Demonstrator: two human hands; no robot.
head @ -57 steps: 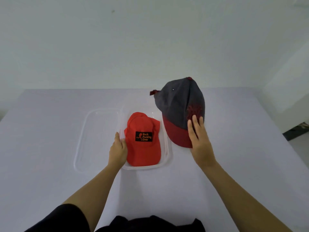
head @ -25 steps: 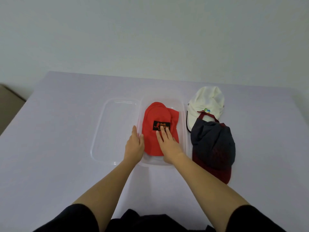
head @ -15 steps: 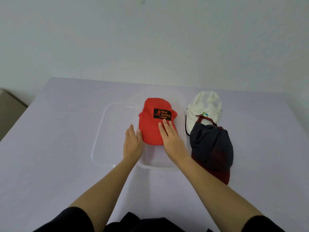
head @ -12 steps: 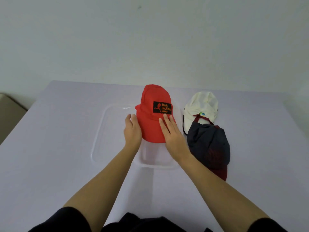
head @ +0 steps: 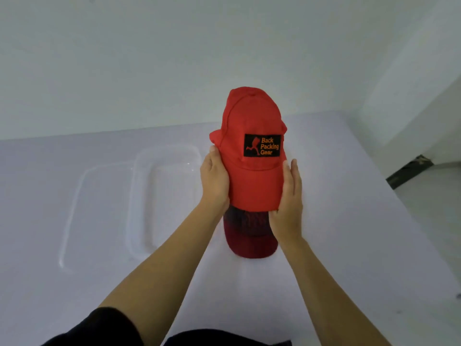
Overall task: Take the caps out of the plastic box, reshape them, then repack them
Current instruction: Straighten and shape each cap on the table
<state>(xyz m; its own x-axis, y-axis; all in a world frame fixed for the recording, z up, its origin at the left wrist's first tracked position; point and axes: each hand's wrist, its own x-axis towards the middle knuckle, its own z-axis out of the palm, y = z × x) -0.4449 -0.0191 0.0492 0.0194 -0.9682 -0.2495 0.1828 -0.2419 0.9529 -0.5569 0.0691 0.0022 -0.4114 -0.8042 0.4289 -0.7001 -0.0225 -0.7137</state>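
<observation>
While the left hand (head: pixel 214 181) pinches one side of the red cap (head: pixel 252 171), thumb on top and fingers hidden behind, the right hand (head: pixel 287 193) presses straight fingers along the opposite edge of the brim, its thumb out of sight beneath. Between them the cap hangs in the air, crown away from the person, badge facing up, directly over the dark cap (head: pixel 249 236) that lies on the worktop (head: pixel 349 245). Left of both stands the plastic box (head: pixel 131 208), with no cap visible inside, and its lid (head: pixel 72 216) just beyond. Unpacking looks finished; reshaping comes next, which probably calls for a hand inside the crown to round it out.
</observation>
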